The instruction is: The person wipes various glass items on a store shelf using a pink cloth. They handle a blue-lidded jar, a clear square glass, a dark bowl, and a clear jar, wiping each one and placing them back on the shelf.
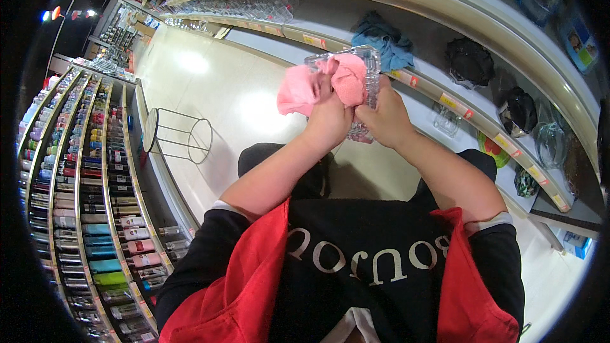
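My left hand (331, 116) is closed on a pink cloth (350, 76), which is bunched against a clear glass vessel (372, 55) with a patterned surface. From the other side, my right hand (390, 116) grips that vessel. Both hands are close together in front of my knees, above the floor. The cloth and my fingers cover much of the glass, so its full shape is hidden. Just beyond it, a blue cloth (386, 40) lies crumpled on the shelf (329, 33).
Black bowl-like pieces (469, 62) and a clear glass bowl (550, 145) sit on shelves at right. A round-topped wire-frame stool (178, 136) is on the floor at left. Behind it, a rack (126, 162) holds many bottles. Rows of glassware (248, 5) fill the far shelf.
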Demonstrator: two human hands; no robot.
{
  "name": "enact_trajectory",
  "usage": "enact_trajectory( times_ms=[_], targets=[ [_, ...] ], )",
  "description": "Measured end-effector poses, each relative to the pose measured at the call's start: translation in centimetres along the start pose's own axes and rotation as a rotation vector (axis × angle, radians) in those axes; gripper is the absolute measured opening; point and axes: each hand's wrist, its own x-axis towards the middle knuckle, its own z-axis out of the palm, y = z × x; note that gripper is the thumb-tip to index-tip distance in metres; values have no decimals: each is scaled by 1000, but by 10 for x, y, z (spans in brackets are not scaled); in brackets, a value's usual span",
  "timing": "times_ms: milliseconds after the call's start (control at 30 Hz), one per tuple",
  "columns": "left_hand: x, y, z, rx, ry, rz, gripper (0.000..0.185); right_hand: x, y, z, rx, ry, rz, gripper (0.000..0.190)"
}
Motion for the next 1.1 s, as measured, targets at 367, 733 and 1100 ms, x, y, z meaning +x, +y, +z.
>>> enact_trajectory(
  times_ms=[367,733,1100],
  targets=[
    [20,3,-89,-60,-788,347,32,-2,1,-19,379,-51,43,44],
    [32,12,-90,748,-348,756,27,1,-3,-2,10,-120,-39,48],
    [-8,35,-45,-582,-462,-417,30,8,7,-9,121,115,-107,39]
  ],
)
